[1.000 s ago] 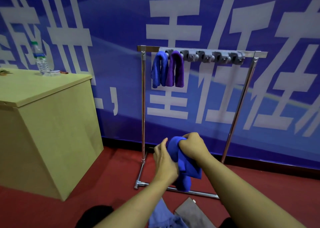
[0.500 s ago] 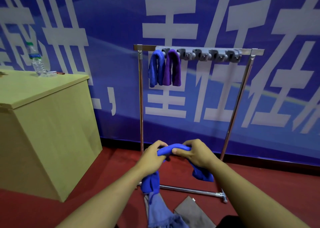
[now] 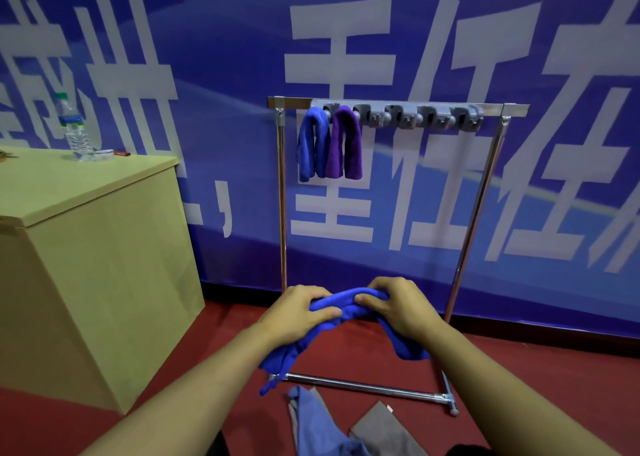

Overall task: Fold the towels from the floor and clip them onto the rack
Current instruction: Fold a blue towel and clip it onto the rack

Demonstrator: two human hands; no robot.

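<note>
Before rack (image 3: 282,213) | left hand (image 3: 294,313), right hand (image 3: 398,305) grip blue towel (image 3: 346,305) | cabinet (image 3: 90,247) left

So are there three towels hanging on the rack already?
No, only two hang on the rack: a blue towel and a purple towel.

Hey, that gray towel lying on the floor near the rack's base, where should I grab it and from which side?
Likely best to pinch the gray towel at its far corner near the rack base, coming from above. It lies flat on the red floor, and that corner looks free, while the light blue towel lies at its left edge.
</note>
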